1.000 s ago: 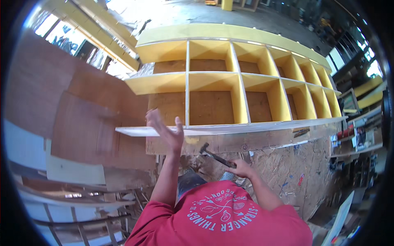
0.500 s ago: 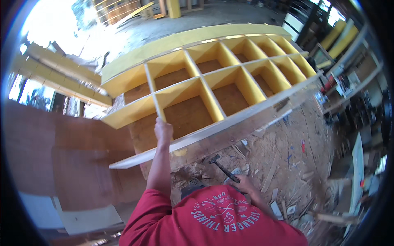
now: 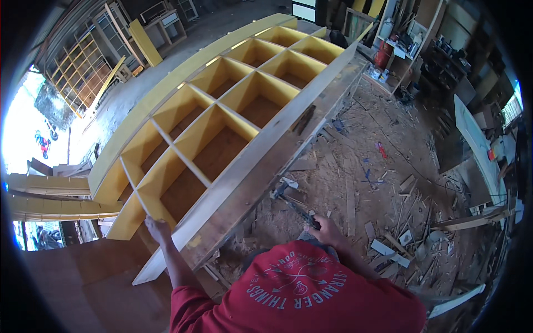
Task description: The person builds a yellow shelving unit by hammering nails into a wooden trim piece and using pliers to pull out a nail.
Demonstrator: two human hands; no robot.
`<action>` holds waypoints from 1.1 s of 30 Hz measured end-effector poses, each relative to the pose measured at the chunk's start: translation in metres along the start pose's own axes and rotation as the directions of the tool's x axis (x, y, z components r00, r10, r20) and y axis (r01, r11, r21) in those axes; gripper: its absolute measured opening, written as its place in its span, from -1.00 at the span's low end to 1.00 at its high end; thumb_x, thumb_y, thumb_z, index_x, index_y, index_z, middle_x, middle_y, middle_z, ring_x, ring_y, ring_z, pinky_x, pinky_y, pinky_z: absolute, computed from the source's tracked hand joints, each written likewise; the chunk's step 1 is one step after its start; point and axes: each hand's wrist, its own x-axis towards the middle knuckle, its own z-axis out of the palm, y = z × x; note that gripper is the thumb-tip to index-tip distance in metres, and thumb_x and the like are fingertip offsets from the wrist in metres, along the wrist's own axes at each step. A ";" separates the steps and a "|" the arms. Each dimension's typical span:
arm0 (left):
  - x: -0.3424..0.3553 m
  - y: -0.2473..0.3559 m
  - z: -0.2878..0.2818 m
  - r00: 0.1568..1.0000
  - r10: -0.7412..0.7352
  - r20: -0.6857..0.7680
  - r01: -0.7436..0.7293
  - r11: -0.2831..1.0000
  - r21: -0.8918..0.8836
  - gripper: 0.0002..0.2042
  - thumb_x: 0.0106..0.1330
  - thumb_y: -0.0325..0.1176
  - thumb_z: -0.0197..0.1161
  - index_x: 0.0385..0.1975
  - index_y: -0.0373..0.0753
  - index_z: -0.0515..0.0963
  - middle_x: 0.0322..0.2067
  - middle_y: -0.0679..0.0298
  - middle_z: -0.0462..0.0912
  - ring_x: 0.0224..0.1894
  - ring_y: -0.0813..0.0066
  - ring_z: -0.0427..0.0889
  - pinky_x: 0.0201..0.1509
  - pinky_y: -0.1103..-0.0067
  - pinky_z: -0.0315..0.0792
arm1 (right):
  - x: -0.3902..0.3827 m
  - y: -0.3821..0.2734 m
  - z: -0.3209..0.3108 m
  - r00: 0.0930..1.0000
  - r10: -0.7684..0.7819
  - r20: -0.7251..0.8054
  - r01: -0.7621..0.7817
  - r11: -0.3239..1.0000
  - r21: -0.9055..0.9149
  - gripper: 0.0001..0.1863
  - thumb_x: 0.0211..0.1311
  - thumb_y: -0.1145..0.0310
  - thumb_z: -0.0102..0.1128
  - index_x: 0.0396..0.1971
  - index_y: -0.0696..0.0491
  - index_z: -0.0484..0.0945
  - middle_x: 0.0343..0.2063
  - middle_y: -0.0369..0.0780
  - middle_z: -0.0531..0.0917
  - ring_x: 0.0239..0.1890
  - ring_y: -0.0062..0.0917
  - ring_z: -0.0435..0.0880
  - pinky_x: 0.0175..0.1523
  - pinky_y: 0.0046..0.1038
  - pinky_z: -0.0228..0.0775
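Observation:
A long yellow wooden shelf frame [image 3: 261,132], split into two rows of square compartments, lies on its back in front of me. My left hand [image 3: 158,228] is closed round the near end of its leftmost divider board [image 3: 141,203]. Beyond that divider the end bay has no end board. A pale long side board [image 3: 222,196] runs along the near side, its tip jutting out past my left forearm. My right hand [image 3: 328,231] grips the handle of a hammer [image 3: 300,212], held low beside the frame. The hammer's head is blurred.
Under the frame is a wooden work surface [image 3: 244,206]. Wood scraps and shavings [image 3: 361,188] litter the floor at right. Brown panels [image 3: 105,272] lie at lower left, yellow boards [image 3: 66,208] above them. A cluttered shelf [image 3: 397,53] stands at far right.
My view has turned to the right, so the frame now slants more steeply. The left hand keeps its hold on the divider. The hammer remains in my right hand, its head shifted slightly forward.

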 end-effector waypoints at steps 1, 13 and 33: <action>-0.016 0.030 0.001 0.969 0.102 -0.225 -0.100 0.995 0.019 -0.60 0.36 -0.39 0.23 0.17 -0.35 0.49 0.18 -0.22 0.63 0.27 -0.24 0.58 0.35 0.07 0.46 | 0.000 -0.008 -0.024 0.997 0.045 -0.070 -0.044 0.999 0.017 -0.60 0.31 0.09 0.49 -0.15 0.16 0.70 -0.50 -0.28 0.65 -0.44 -0.62 0.57 -0.31 -0.41 0.41; -0.242 0.385 0.137 0.758 0.610 0.231 -0.431 0.734 -0.526 -0.82 0.30 -0.54 0.26 -0.16 -0.31 0.75 -0.15 0.02 0.82 -0.06 0.11 0.82 0.08 0.35 0.65 | 0.098 0.057 -0.211 0.897 0.137 -0.420 -0.018 0.961 0.276 -0.64 0.36 0.12 0.47 -0.33 0.14 0.64 -0.57 -0.33 0.58 -0.50 -0.62 0.51 -0.38 -0.40 0.34; -0.266 1.051 0.432 0.163 0.953 0.254 -0.467 0.301 -0.831 -0.83 0.39 -0.33 0.33 -0.09 -0.14 0.73 -0.27 -0.05 0.78 -0.21 -0.10 0.78 -0.13 0.18 0.64 | 0.252 0.201 -0.567 0.590 0.394 -0.705 -0.280 0.919 0.279 -0.76 0.35 0.25 0.46 -0.34 0.11 0.67 -0.60 -0.45 0.48 -0.52 -0.74 0.37 -0.40 -0.49 0.24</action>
